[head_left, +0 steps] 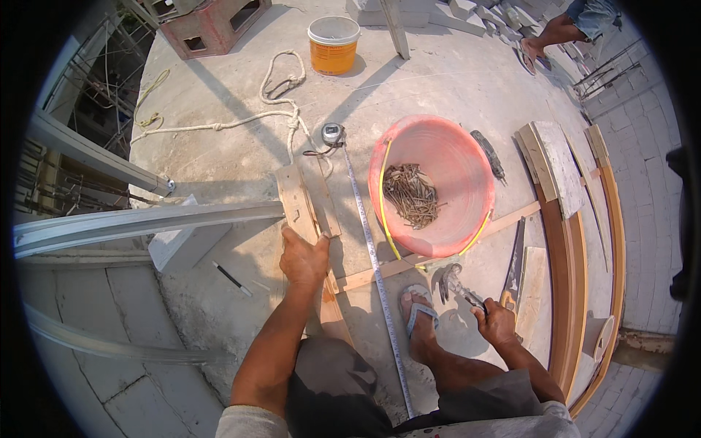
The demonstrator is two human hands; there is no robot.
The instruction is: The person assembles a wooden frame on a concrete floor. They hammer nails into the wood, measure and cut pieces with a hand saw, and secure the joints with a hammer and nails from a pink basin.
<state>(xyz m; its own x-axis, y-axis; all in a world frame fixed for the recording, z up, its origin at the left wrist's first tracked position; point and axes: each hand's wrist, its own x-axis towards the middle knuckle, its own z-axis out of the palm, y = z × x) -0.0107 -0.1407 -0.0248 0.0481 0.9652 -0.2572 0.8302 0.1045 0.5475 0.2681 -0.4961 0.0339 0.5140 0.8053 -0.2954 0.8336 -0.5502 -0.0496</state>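
Observation:
My left hand (304,259) is closed round the edges of a narrow wooden board (296,198), thumb on one side and fingers on the other. A bent nail or staple shows on the board's far part. In my right hand (496,323) is a claw hammer (454,280), gripped by its handle, its head just right of my sandalled foot (419,314). Beyond the hammer stands a pink bucket (478,171) with yellow handle parts and a heap of nails (410,196) inside. A tape measure (332,133) lies past the board, its blade (374,266) drawn out toward me.
A hand saw (515,264) and long planks (558,270) lie at right. Metal rails (161,225) reach in from the left near a marker (232,279) and a grey block (182,244). Rope (219,125) and an orange bucket (334,57) are farther off. Another person's leg (556,33) shows far right.

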